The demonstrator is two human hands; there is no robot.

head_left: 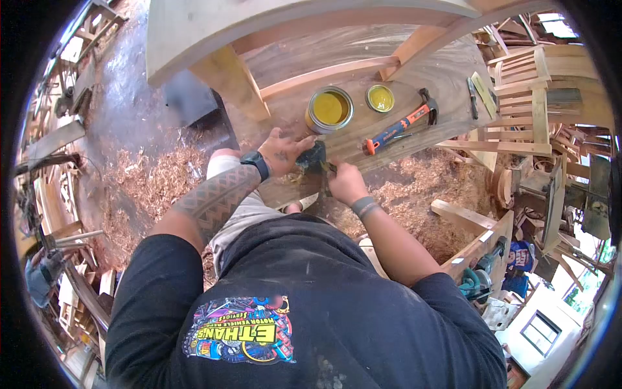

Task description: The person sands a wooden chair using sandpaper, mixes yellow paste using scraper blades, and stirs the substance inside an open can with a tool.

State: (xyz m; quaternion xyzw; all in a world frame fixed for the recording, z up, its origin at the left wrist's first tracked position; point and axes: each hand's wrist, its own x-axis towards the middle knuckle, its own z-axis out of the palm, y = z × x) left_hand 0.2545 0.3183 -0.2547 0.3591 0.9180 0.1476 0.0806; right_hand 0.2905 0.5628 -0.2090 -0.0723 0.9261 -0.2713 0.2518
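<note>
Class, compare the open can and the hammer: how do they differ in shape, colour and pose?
The can is round; the hammer is long. The can's contents are yellow; the hammer's handle is orange and dark. The can stands upright; the hammer lies down. Both rest on wood.

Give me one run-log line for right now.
left hand: at dark item | right hand: curled at its other side | item type: unclear | open can: upright, yellow contents | hammer: lying on bench

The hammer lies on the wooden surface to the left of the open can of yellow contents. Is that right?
Not quite: the head view shows the hammer to the right of the open can. It does lie on the wooden surface, and the can's contents are yellow.
</note>
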